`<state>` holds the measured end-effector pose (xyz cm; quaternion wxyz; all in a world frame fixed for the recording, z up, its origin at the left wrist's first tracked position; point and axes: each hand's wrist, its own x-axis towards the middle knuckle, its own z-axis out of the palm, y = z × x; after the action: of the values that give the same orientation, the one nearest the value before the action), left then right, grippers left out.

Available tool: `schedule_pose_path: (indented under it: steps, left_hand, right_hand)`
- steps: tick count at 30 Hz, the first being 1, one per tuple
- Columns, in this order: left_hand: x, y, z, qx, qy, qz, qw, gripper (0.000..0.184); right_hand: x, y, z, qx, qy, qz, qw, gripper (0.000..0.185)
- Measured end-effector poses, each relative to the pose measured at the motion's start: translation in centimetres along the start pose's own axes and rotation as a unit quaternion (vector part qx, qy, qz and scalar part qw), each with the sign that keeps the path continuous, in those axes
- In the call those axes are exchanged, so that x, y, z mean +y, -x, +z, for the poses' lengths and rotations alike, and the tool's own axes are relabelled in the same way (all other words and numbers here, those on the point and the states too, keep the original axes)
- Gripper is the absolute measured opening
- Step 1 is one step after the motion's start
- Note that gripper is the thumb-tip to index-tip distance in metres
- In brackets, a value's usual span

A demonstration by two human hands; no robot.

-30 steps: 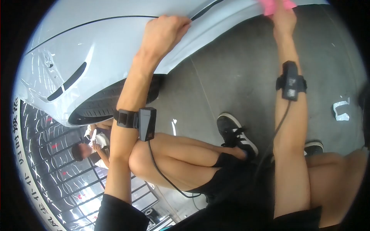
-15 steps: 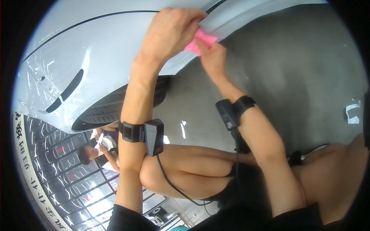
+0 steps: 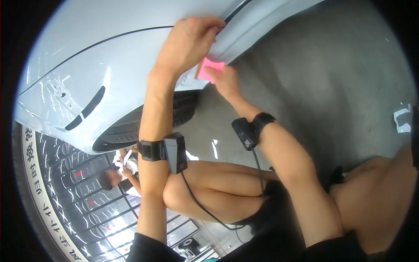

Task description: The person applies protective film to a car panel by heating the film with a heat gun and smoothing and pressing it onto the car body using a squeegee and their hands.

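Observation:
My right hand [image 3: 227, 81] grips a small pink squeegee [image 3: 214, 69] with a thin brown edge on one side. The squeegee is beside the lower edge of a glossy white car panel [image 3: 124, 65], near the wheel arch; I cannot tell whether it touches. My left hand [image 3: 187, 43] is over the same panel, by a dark seam [image 3: 239, 12]. Its fingers are pinched together there, and what they hold, if anything, is hidden. A gap separates the left fingertips from the squeegee.
A black tyre [image 3: 174, 105] sits in the arch below my left forearm. Grey floor [image 3: 314, 83] stretches to the right, with a white scrap [image 3: 402, 120] on it. Another person [image 3: 120, 177] is at the lower left. Black cabled devices [image 3: 175, 153] are strapped to both forearms.
The view has shifted slightly. My right hand and the squeegee have moved away from my left fingers toward the wheel arch, showing the brown edge. My left hand stays pinched by the seam.

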<state>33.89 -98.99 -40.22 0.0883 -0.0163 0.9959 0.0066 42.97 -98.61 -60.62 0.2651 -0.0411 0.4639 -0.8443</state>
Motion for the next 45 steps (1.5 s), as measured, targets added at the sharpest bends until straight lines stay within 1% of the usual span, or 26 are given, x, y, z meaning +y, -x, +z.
schedule_pose_path:
  steps: [2, 3, 5, 6, 7, 9, 10, 11, 13, 14, 15, 16, 18, 19, 21, 24, 27, 30, 35, 36, 37, 39, 40, 42, 43, 45]
  left_hand:
    - [-0.1, 0.2, -0.1, -0.002, 0.005, -0.001, 1.000, 0.026]
    - [-0.1, 0.0, 0.0, -0.002, 0.015, 0.001, 1.000, 0.026]
    - [-0.1, -0.1, 0.1, -0.003, 0.004, -0.001, 1.000, 0.026]
    - [0.0, -0.2, 0.2, -0.004, -0.008, -0.003, 1.000, 0.026]
    - [0.1, -0.3, 0.2, -0.006, -0.008, -0.002, 1.000, 0.026]
    - [0.3, -0.1, 0.2, -0.007, -0.008, -0.005, 1.000, 0.026]
    - [0.2, 0.0, 0.1, -0.007, -0.008, -0.005, 1.000, 0.026]
    - [0.1, 0.0, 0.2, -0.008, 0.005, -0.008, 1.000, 0.026]
    - [0.1, 0.2, 0.1, -0.011, 0.021, -0.007, 1.000, 0.026]
    - [0.0, 0.2, -0.1, -0.014, 0.056, -0.019, 0.998, 0.026]
    - [0.1, 0.1, -0.2, -0.018, 0.090, -0.030, 0.995, 0.026]
    - [0.1, 0.0, -0.3, -0.020, 0.091, -0.025, 0.995, 0.026]
    - [0.4, 0.0, -0.5, -0.032, 0.116, -0.055, 0.991, 0.027]
    - [0.5, -0.1, -0.5, -0.034, 0.116, -0.051, 0.991, 0.027]
    - [0.5, 0.0, -0.4, -0.030, 0.087, -0.046, 0.995, 0.027]
    - [0.4, 0.2, -0.3, -0.028, 0.085, -0.047, 0.995, 0.028]
    - [0.4, 0.2, -0.3, -0.033, 0.068, -0.061, 0.995, 0.028]
    - [0.4, 0.1, 0.0, 0.002, 0.079, -0.043, 0.996, 0.027]
    - [1.0, 0.2, -0.4, -0.011, 0.099, -0.060, 0.993, 0.026]
    - [1.0, 0.3, -0.5, -0.013, 0.097, -0.064, 0.993, 0.026]
    - [1.1, 0.3, -0.5, -0.011, 0.098, -0.064, 0.993, 0.026]
    - [1.1, 0.5, -0.5, -0.005, 0.107, -0.073, 0.992, 0.025]
    - [1.0, 0.5, -0.5, -0.003, 0.108, -0.070, 0.992, 0.025]
    - [0.8, 0.5, -0.6, -0.023, 0.086, -0.069, 0.994, 0.026]
    - [0.7, 0.6, -0.6, -0.022, 0.085, -0.070, 0.994, 0.026]
    - [1.0, 0.6, -0.5, -0.017, 0.077, -0.064, 0.995, 0.026]
  right_hand:
    - [0.1, -0.1, -0.1, -0.050, 0.120, 0.035, 0.991, 0.035]
    - [0.2, 0.2, 0.2, -0.049, 0.118, 0.033, 0.991, 0.035]
    - [0.3, 1.2, 1.3, -0.007, 0.067, 0.015, 0.998, 0.033]
    - [1.1, 1.1, 2.7, -0.026, -0.011, 0.025, 0.999, 0.031]
    - [1.8, 1.2, 3.7, -0.025, -0.012, 0.025, 0.999, 0.031]
    - [1.2, 2.5, 5.0, 0.008, -0.124, 0.041, 0.991, 0.027]
    - [0.9, 2.8, 5.1, 0.002, -0.099, 0.066, 0.993, 0.025]
    - [0.7, 2.8, 4.8, 0.006, -0.098, 0.065, 0.993, 0.025]
    - [0.3, 2.9, 3.9, -0.011, -0.069, 0.032, 0.997, 0.024]
    - [0.7, 2.5, 3.8, -0.007, -0.067, 0.030, 0.997, 0.024]
    - [1.2, 2.0, 3.8, 0.016, -0.124, 0.065, 0.990, 0.027]
    - [1.6, 1.7, 3.7, 0.038, -0.183, 0.101, 0.977, 0.031]
    - [0.3, 1.0, 2.7, 0.066, -0.208, 0.115, 0.969, 0.031]
    - [-0.3, 0.7, 2.1, 0.089, -0.233, 0.130, 0.960, 0.030]
    - [-1.1, -0.4, 0.7, 0.082, -0.251, 0.125, 0.956, 0.030]
    - [-2.6, -2.2, -1.1, 0.106, -0.252, 0.121, 0.954, 0.032]
    - [-4.1, -3.8, -3.4, 0.093, -0.248, 0.120, 0.957, 0.034]
    - [-5.5, -5.0, -5.0, 0.095, -0.244, 0.107, 0.959, 0.035]
    - [-8.0, -7.3, -8.5, 0.107, -0.210, 0.081, 0.969, 0.036]
    - [-8.7, -7.8, -9.4, 0.115, -0.249, 0.047, 0.960, 0.037]
    - [-9.4, -8.5, -10.4, 0.120, -0.248, 0.034, 0.961, 0.035]
    - [-10.7, -8.9, -12.0, 0.102, -0.196, 0.049, 0.974, 0.033]
    - [-11.2, -9.2, -12.6, 0.103, -0.194, 0.045, 0.974, 0.033]
    - [-12.2, -10.2, -13.5, 0.156, -0.211, 0.028, 0.965, 0.032]
    - [-12.9, -11.0, -14.6, 0.156, -0.231, -0.009, 0.960, 0.032]
    - [-14.8, -11.8, -16.8, 0.158, -0.178, -0.052, 0.970, 0.031]
